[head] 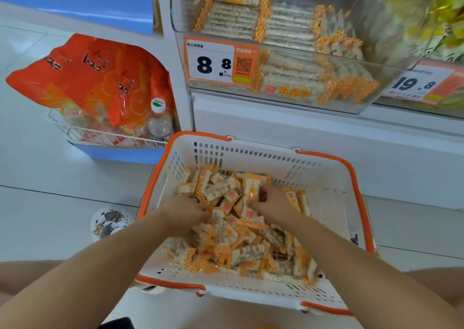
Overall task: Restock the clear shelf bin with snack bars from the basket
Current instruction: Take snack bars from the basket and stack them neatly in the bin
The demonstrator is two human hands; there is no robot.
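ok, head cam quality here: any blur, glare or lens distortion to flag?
Head view: strong wide-angle bend, with shelf edges and floor tile lines curving toward the corners; the yellow packs at upper right are smeared, and the clear shelf bin front shows soft reflections over its stacked bars; the centre is sharper, with both hands and the snack bars in the basket evenly lit, without hard shadows.

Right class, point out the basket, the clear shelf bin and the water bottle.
basket [251, 154]: head view, bare back wall.
clear shelf bin [376, 77]: head view, front wall.
water bottle [158, 105]: head view, its cap.
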